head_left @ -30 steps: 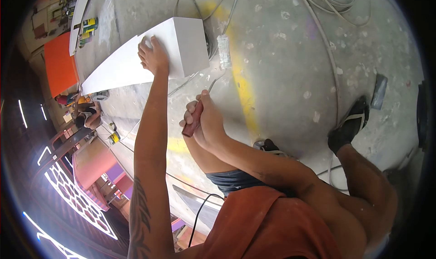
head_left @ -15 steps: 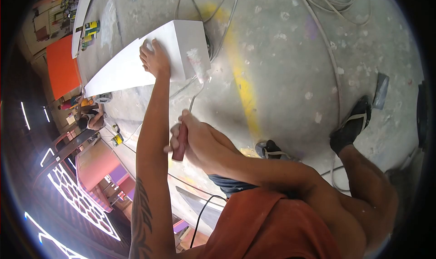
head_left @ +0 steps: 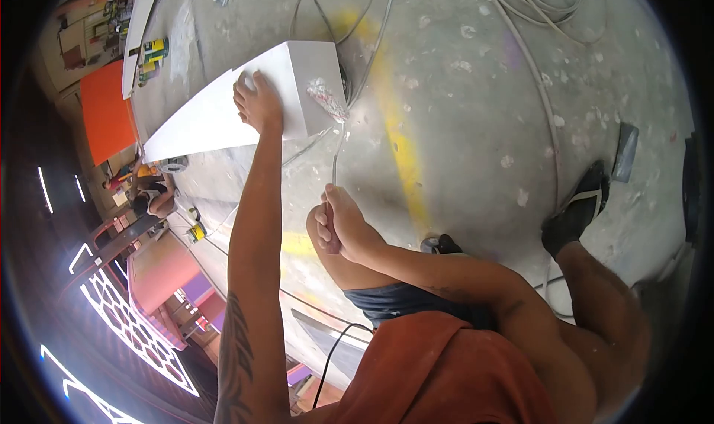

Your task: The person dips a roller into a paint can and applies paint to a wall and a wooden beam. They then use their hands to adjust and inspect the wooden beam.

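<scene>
Roller [head_left: 327, 100] in right hand [head_left: 346, 225]; left hand [head_left: 259, 106] spread on white box [head_left: 212, 119].

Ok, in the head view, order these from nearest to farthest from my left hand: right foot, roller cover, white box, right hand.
From the left hand:
1. White box: directly under the hand.
2. Roller cover: just right, at the box's end face.
3. Right hand: farther back toward the body, gripping the roller's handle.
4. Right foot: far right, on the floor.

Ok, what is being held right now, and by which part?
The right hand holds the paint roller by its handle. The left hand lies on the white box, without its fingers wrapped around it.
</scene>
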A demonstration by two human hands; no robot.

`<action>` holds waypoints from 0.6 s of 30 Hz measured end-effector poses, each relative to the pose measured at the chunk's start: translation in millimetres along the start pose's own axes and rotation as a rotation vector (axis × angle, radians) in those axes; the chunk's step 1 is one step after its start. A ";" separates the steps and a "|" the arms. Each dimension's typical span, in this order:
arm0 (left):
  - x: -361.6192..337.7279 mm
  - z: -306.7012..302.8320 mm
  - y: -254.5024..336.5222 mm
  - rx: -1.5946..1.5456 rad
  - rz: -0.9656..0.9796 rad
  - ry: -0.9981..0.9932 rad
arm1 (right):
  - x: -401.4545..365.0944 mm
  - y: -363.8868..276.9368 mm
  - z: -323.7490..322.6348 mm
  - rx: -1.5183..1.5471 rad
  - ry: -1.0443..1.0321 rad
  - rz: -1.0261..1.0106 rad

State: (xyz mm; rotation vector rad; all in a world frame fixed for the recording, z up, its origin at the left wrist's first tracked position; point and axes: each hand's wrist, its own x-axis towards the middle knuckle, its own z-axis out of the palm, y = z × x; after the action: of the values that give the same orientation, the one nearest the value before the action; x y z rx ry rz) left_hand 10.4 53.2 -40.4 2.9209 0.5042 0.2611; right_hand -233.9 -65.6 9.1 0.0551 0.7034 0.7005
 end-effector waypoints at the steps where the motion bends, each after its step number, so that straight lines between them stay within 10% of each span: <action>1: 0.2 -0.7 2.6 -0.010 -0.017 -0.011 | 0.6 -1.6 -5.1 -0.059 0.016 0.019; 9: -1.3 -0.6 1.1 0.002 -0.014 -0.004 | 60.2 -73.7 -54.8 -0.282 -0.088 -0.033; 18: 1.9 4.3 -0.9 0.019 0.012 0.050 | 8.5 26.3 -105.1 -0.326 -0.037 -0.104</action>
State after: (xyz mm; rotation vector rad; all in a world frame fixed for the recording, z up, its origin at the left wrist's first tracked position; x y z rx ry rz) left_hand 12.7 54.2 -44.5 2.9434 0.4995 0.3333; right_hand -308.5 -59.1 -69.6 -0.2647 0.5458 0.7050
